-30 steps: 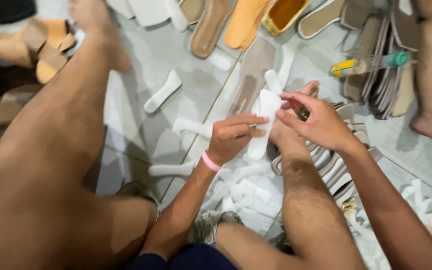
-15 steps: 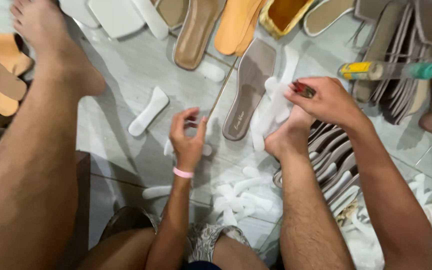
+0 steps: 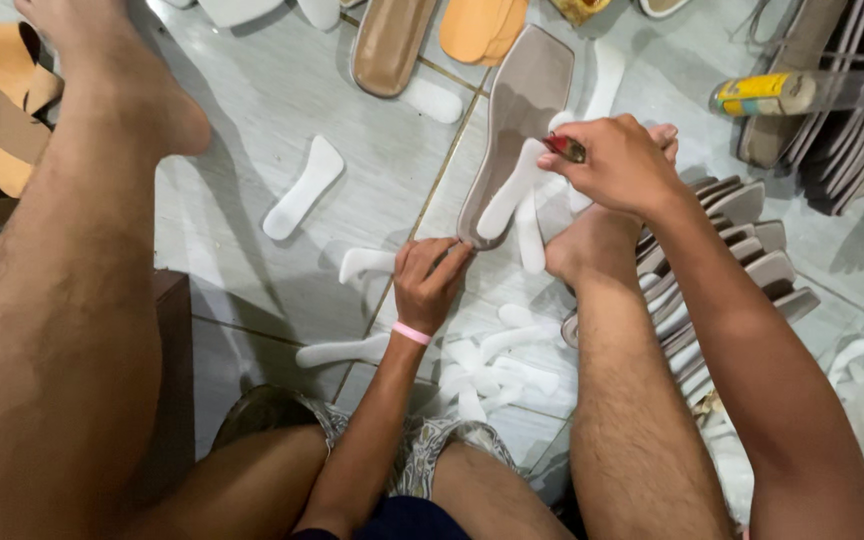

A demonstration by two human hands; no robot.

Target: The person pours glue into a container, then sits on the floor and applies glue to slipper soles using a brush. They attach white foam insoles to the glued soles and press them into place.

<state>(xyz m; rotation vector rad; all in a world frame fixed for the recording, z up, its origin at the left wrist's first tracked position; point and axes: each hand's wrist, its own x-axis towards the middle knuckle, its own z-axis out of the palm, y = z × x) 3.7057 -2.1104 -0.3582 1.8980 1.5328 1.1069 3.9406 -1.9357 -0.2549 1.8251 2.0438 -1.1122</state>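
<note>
In the head view, the left hand (image 3: 430, 280) is seen with its fingers curled, the fingertips pinched on the near, narrow end of a flat grey-brown pointed shoe sole (image 3: 519, 125) that lies on the pale tiled floor (image 3: 252, 120). One pink band (image 3: 412, 333) is worn on that wrist. The right hand (image 3: 617, 160) is closed around a small red-handled tool (image 3: 564, 148), held just above the sole's right edge; whether the tool touches the sole cannot be told. Two white shank-shaped liner strips (image 3: 522, 205) are laid beside the sole, just under the right hand. One further white strip (image 3: 302, 188) lies well to the left of the left hand, and one (image 3: 364, 262) just beside it. A loose heap of white strips (image 3: 492, 365) is seen below the left wrist; its number cannot be counted. A stack of grey soles (image 3: 742, 240) sits beyond the right forearm.
</note>
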